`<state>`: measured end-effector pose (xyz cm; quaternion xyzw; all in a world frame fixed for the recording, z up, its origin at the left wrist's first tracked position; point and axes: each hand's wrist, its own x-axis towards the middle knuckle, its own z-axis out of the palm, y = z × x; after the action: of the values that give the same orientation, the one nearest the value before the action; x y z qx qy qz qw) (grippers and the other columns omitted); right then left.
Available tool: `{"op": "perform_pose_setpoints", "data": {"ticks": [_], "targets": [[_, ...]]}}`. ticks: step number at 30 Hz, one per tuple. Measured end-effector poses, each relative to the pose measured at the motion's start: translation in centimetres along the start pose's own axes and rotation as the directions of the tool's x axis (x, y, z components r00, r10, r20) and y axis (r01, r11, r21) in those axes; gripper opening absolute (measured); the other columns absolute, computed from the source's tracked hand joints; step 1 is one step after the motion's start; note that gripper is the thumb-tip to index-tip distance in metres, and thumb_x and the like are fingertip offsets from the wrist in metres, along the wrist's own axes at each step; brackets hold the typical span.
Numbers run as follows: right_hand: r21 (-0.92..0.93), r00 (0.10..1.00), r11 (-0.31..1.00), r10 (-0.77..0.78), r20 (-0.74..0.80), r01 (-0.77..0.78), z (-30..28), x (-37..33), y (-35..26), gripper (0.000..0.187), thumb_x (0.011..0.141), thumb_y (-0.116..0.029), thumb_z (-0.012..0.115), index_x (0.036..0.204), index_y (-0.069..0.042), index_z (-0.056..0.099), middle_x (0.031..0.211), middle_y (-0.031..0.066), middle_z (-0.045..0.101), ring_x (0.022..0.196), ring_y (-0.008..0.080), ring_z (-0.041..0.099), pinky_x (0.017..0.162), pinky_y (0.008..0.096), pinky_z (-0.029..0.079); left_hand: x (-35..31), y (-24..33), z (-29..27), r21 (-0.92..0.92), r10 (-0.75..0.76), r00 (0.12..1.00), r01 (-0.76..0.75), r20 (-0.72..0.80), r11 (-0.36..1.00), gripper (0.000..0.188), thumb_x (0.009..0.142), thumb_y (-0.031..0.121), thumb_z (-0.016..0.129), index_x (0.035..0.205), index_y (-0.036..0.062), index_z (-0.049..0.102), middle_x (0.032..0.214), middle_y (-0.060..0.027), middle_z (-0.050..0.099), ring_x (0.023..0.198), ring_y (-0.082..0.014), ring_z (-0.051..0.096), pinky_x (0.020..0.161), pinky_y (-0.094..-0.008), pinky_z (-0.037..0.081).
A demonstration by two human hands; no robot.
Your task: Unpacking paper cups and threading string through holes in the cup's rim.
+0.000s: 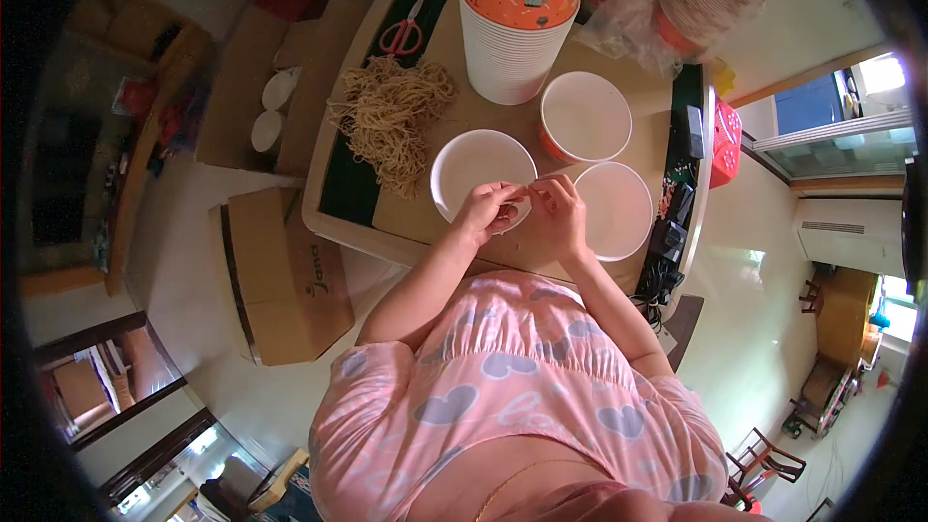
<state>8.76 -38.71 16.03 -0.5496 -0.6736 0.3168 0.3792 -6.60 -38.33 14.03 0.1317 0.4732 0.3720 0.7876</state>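
Work is in hand near the middle of the desk's (329, 227) near edge, where the left hand (493, 206) and right hand (564, 213) meet over the right rim of a white paper cup (466, 162). On both hands, thumb and forefinger seem pressed together in a pinch, tip to tip or nearly so, and the left hand's other fingers curl in toward the palm; anything caught between the tips is too small to make out. As for how far along it looks, three cups stand singly: the one under the fingers, a second cup (619, 208) just right of the right hand, and a third cup (585, 116) behind that one, farther from the near edge. Many more sit nested in a tall stack (519, 53) toward the far edge, so by my reading most of the cups have yet to be taken singly — though whether any of the three is finished, I cannot tell. The tan string (396, 116) lies in a loose heap by the left edge, beyond the near-left corner and well apart from the fingers, so much of it appears unused. Scissors (401, 37) with red handles lie past the heap, toward the far-left corner. Plastic-wrapped stacks (710, 5) fill the far-right corner, and dark cables (655, 288) crowd the right edge.
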Motion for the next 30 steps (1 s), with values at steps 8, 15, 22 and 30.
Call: {"op": "perform_pose_setpoints", "data": {"ticks": [8,15,22,30], "targets": [[0.009,0.989,0.999,-0.051,-0.137,0.053,0.6,-0.6,0.0,0.008,0.078,-0.004,0.065,0.086,-0.004,0.064,0.089,0.0121,0.060,0.076,0.0292,0.062,0.064,0.0356,0.051,0.4,-0.2,-0.2,-0.031,-0.011,1.000,0.012,0.010,0.999,0.013,0.088,0.023,0.059,0.087,0.0105,0.062,0.073,0.0033,0.059,0.056,-0.0048,0.055,0.040,-0.0167,0.037],[0.027,0.985,0.997,-0.067,-0.157,0.072,0.7,-0.7,0.0,0.010,0.077,-0.003,0.066,0.086,-0.004,0.065,0.088,0.0120,0.060,0.075,0.0275,0.062,0.064,0.0343,0.050,0.2,-0.3,0.3,-0.066,0.007,1.000,-0.006,0.010,0.998,0.011,0.087,0.020,0.059,0.086,0.0093,0.061,0.071,0.0023,0.057,0.052,-0.0040,0.051,0.041,-0.0162,0.037],[0.035,0.987,0.994,-0.095,-0.126,0.100,0.8,-0.9,0.2,0.017,0.081,0.003,0.062,0.096,-0.003,0.068,0.091,0.0108,0.060,0.080,0.0209,0.062,0.067,0.0269,0.050,0.5,-0.4,-0.2,-0.087,0.046,0.998,-0.042,0.038,0.995,0.013,0.087,0.017,0.060,0.091,0.0056,0.063,0.075,0.0026,0.058,0.052,-0.0027,0.047,0.040,-0.0167,0.032],[0.123,1.000,0.992,-0.005,-0.020,0.008,0.4,-0.7,0.7,0.017,0.084,0.002,0.059,0.099,-0.001,0.067,0.091,0.0073,0.061,0.081,0.0143,0.060,0.068,0.0249,0.049,0.0,0.0,-0.6,0.102,0.120,0.993,-0.121,0.022,0.987,0.013,0.086,0.015,0.061,0.095,0.0055,0.066,0.068,0.0038,0.057,0.051,-0.0024,0.045,0.043,-0.0160,0.031]]}}
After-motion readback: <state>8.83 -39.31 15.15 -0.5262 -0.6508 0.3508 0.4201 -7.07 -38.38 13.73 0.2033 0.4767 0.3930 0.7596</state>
